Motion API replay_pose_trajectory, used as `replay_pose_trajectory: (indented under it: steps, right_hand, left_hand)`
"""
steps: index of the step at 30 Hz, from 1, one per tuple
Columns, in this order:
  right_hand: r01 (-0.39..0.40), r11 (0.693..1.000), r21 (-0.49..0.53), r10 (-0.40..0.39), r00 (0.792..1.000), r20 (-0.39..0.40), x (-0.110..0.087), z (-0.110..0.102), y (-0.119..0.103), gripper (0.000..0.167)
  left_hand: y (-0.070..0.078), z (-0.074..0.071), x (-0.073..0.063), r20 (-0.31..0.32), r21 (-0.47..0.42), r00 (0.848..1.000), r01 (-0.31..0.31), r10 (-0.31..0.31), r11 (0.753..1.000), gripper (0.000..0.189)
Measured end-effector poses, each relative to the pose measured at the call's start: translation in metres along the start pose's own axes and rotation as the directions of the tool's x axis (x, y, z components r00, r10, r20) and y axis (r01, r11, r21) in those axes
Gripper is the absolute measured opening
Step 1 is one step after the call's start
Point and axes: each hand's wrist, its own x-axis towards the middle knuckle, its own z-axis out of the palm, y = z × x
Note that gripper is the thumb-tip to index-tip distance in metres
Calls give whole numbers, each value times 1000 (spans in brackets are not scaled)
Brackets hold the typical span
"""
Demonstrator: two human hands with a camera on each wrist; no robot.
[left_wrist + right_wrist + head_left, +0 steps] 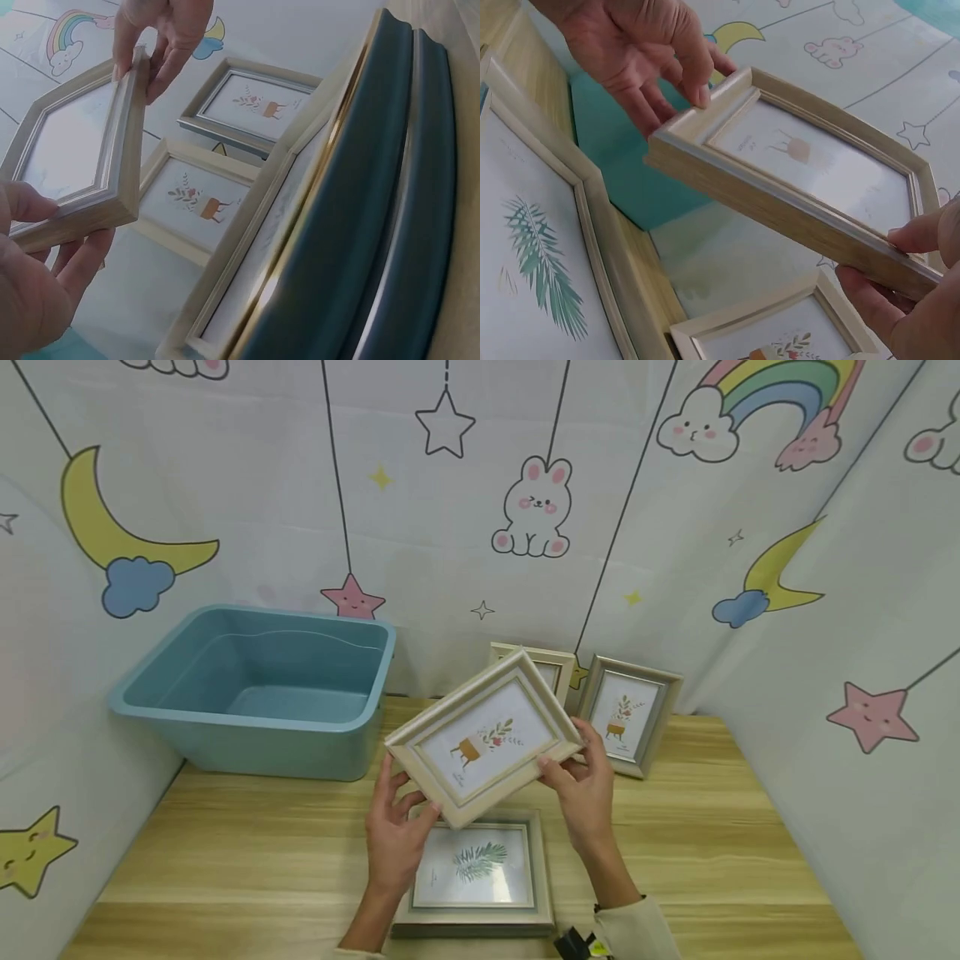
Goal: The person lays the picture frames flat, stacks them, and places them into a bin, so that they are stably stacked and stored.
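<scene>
Both hands hold a cream picture frame (551,681) tilted in the air, its print of a brown pot with flowers facing up. My left hand (397,831) pinches its lower left corner, thumb on the front and fingers beneath. At the right corner, my right hand (588,793) grips the edge the same way, as the right wrist view also shows. Under the held frame, a larger picture frame (542,868) with a green leaf print lies on the table; the left wrist view shows two stacked frame edges (337,187) there.
A blue plastic bin (262,747) stands at the back left of the wooden table (697,860). Against the patterned cloth backdrop (450,527) lean a silver picture frame (663,718) and a cream one (536,652), partly hidden. A black device (573,943) is near the right sleeve.
</scene>
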Motion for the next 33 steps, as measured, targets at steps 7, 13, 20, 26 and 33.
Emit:
replay_pose_trajectory:
  steps: [7,13,20,26,33]
  right_hand:
    - [49,961,-273,-87,988,-128,0,-9,7,33]
    - [45,919,-391,-81,994,-77,-10,-17,13,33]
    - [30,833,-553,53,990,133,-15,-25,-4,53]
    - [-49,857,-514,191,955,227,-8,-32,-18,51]
    - [-159,887,-434,278,934,226,5,-41,-16,37]
  left_hand:
    - [9,-13,2,65,81,997,29,-35,996,93]
    - [13,-23,2,129,209,991,11,-39,978,91]
    - [19,-25,1,222,385,964,-222,143,896,89]
    - [23,-20,-2,287,434,913,-394,290,810,92]
    - [26,-15,-3,342,467,853,-518,393,717,89]
